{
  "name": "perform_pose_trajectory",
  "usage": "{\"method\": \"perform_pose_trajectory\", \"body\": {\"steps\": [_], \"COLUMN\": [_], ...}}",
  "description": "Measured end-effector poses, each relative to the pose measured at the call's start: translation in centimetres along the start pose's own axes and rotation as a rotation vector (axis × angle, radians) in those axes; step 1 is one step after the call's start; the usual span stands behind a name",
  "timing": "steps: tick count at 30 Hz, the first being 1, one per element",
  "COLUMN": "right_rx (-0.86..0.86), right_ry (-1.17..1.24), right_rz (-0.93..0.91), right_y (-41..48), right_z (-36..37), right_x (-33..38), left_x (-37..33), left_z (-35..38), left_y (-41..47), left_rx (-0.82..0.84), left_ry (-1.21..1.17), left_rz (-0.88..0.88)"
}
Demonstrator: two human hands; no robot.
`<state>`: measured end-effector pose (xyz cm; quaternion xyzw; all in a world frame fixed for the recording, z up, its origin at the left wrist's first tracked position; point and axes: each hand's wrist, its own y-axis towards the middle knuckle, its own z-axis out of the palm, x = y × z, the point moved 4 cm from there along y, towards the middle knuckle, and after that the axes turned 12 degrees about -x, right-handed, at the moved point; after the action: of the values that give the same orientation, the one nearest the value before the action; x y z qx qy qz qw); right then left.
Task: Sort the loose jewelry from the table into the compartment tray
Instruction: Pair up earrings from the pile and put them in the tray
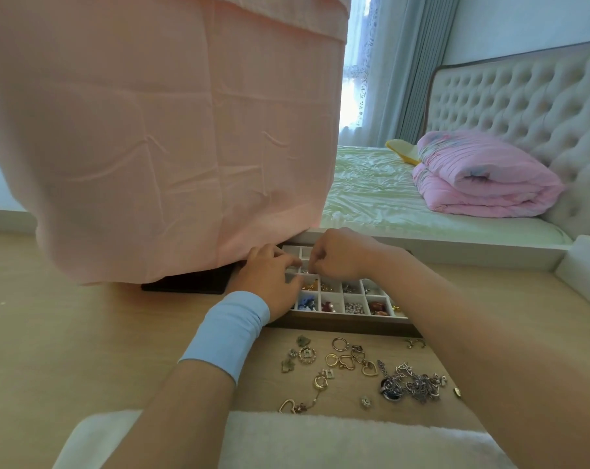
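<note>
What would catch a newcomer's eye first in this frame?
A large pink cloth fills the upper left, draped down to the table. Just below it, at centre, the left hand and right hand meet with curled fingers over the far cells of the tray; anything they hold is too small to see. Loose jewelry lies scattered on the table in front of the tray.

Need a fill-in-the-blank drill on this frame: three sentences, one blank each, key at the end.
1. The left hand and the right hand meet over the compartment ____.
2. The band on the left wrist is light ____.
3. The loose jewelry lies on the wooden ____.
Missing words: tray; blue; table.
</note>
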<state>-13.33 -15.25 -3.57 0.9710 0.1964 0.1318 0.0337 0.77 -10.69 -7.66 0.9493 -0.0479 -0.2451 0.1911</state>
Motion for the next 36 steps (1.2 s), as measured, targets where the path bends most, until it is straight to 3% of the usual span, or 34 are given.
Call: {"method": "perform_pose_trajectory", "body": {"steps": [7,12,15,27,31,36], "right_rx": [-0.111,0.083,0.201,0.295,0.228,-0.042], "right_ry": [0.096,0.091,0.128,0.130,0.170,0.400], "right_rz": [-0.049,-0.148,-0.160,-0.222,-0.172,-0.096], "right_y": [-4.9,-11.3,-13.9,-15.1,-14.6,-13.6], "right_z": [-4.5,-4.7,-3.6,-1.2,-1.5,-3.3], "right_x": [-0.3,-0.3,-0.3,0.7,0.2,-0.6], "left_x": [-3.3,-7.3,-8.8,-7.0,-6.6,-6.3], "left_z": [-1.9,-3.4,-3.8,-2.4,-2.2,-3.0], "left_y": [-0.6,-2.9,-4.9,-9.8,-9.6,-9.0], "left_rx": [-0.042,0.082,0.166,0.180,0.159,0.087], "left_ry": [-0.003,-0.049,0.058,-0.128,-0.273,-0.609], "left_rz": [0.074,0.151,0.224,0.308,0.245,0.070]}}
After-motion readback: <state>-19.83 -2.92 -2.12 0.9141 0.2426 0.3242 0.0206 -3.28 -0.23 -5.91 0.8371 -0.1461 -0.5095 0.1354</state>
